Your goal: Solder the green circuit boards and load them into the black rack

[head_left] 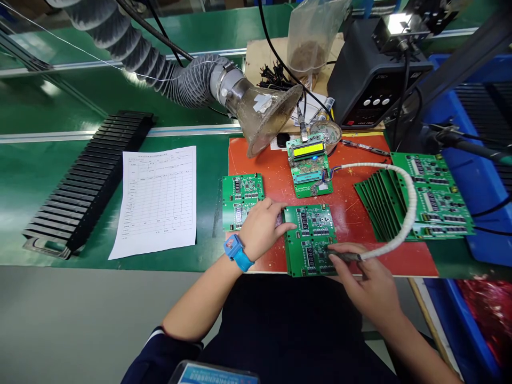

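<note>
My left hand (264,226), with a blue watch on its wrist, rests at the left edge of a stack of green circuit boards (306,229), thumb and fingers apart on the edge. In my right hand (366,274) is a dark probe (347,256), pinched between thumb and fingers, its tip at the lower board area. A white sleeved cable (411,202) loops from the probe to a programmer board (308,165) with a lit yellow display. Another green board (242,193) lies left of my left hand.
Fanned green boards (432,197) stand right, beside a blue bin (488,229). A printed sheet (156,202) and black slotted rack (92,181) lie left. A fume hose with a funnel (268,114) hangs over the red mat (352,186). A dark station (376,80) sits behind.
</note>
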The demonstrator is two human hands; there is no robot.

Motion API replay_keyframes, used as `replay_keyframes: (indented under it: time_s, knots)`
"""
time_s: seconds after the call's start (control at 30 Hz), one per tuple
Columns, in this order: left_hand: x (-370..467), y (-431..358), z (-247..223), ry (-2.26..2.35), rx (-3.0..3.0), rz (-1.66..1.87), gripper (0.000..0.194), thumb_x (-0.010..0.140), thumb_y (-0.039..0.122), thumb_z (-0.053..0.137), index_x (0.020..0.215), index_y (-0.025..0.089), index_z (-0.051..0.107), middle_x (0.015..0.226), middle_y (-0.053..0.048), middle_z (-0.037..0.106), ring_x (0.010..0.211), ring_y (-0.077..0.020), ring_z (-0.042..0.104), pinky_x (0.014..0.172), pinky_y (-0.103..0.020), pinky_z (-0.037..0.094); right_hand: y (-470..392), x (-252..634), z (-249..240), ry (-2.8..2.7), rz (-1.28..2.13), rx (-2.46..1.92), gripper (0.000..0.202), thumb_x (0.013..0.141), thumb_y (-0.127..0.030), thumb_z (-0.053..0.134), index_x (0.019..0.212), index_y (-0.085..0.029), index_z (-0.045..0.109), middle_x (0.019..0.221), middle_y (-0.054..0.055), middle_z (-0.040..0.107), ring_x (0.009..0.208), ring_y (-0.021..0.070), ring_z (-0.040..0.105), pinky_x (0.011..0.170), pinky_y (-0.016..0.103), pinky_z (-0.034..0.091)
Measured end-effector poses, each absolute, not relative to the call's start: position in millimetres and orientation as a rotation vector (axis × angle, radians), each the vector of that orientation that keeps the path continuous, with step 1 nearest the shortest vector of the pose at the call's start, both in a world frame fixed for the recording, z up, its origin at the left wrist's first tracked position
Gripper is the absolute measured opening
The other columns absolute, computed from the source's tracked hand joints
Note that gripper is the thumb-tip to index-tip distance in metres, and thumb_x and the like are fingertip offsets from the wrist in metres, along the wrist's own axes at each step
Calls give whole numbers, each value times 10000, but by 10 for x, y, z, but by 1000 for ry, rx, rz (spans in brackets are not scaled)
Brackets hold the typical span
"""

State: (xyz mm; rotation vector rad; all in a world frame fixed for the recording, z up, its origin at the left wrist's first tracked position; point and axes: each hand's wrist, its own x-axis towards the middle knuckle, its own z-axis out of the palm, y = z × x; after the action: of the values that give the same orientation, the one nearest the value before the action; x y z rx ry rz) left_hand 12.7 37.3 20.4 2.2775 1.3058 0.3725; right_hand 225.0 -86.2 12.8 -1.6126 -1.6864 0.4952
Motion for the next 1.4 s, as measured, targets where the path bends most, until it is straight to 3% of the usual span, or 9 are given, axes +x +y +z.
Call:
replay_keyframes:
  time_s: [0.5, 0.77, 0.93, 1.1, 1.2, 1.27, 1.4]
  knots:
    - [118, 370, 188, 1304, 2283, 379, 479, 819, 482, 690, 1154, 152, 598, 954, -68, 587, 892, -222, 567, 813, -377, 498, -866, 2237, 131, -1659, 525, -1615, 102, 913, -251, 579, 1004, -218, 610, 958, 53, 680, 859, 196, 671, 759, 328, 588]
    - [105, 383, 216, 1282, 2211, 419, 431, 809, 398, 736, 1132, 152, 590, 947, -60, 585, 894, -216, 558, 818, -377, 485, -868, 2270, 150, -1637, 577, -1632, 104, 912, -263, 595, 1003, -223, 625, 959, 39, 683, 861, 173, 661, 744, 284, 574]
    - [137, 297, 273, 1150, 1690, 562, 332, 843, 219, 699, 1108, 175, 503, 794, 23, 553, 678, -123, 564, 643, -270, 487, -805, 2326, 277, -1399, 775, -1590, 137, 896, -287, 628, 1018, -226, 637, 979, 40, 704, 836, 169, 681, 719, 273, 593]
    - [-4, 293, 331, 1038, 1246, 690, 296, 909, 233, 557, 1182, 177, 456, 660, 72, 500, 551, -97, 581, 572, -236, 511, -542, 2316, 358, -1177, 830, -1498, 174, 874, -283, 656, 1023, -201, 620, 931, 49, 709, 738, 157, 685, 674, 273, 610]
    - [-273, 459, 302, 1182, 1284, 925, 375, 911, 306, 559, 1254, 163, 510, 763, 13, 619, 667, -117, 616, 651, -250, 529, -341, 2273, 261, -1196, 842, -1460, 198, 865, -290, 660, 1040, -213, 608, 963, 47, 693, 726, 145, 667, 667, 270, 601]
    - [-474, 601, 257, 1298, 1335, 1016, 426, 914, 326, 548, 1304, 157, 518, 997, -54, 686, 879, -168, 657, 818, -316, 543, -242, 2245, 169, -1214, 845, -1454, 201, 869, -302, 650, 1045, -217, 603, 979, 50, 685, 715, 141, 655, 667, 274, 592]
    - [-739, 805, 180, 1545, 1539, 1010, 457, 916, 279, 525, 1344, 119, 526, 1345, -121, 574, 1248, -259, 533, 1091, -443, 401, -168, 2211, 47, -1241, 823, -1463, 192, 877, -315, 631, 1040, -220, 595, 949, 48, 683, 689, 142, 640, 658, 288, 574]
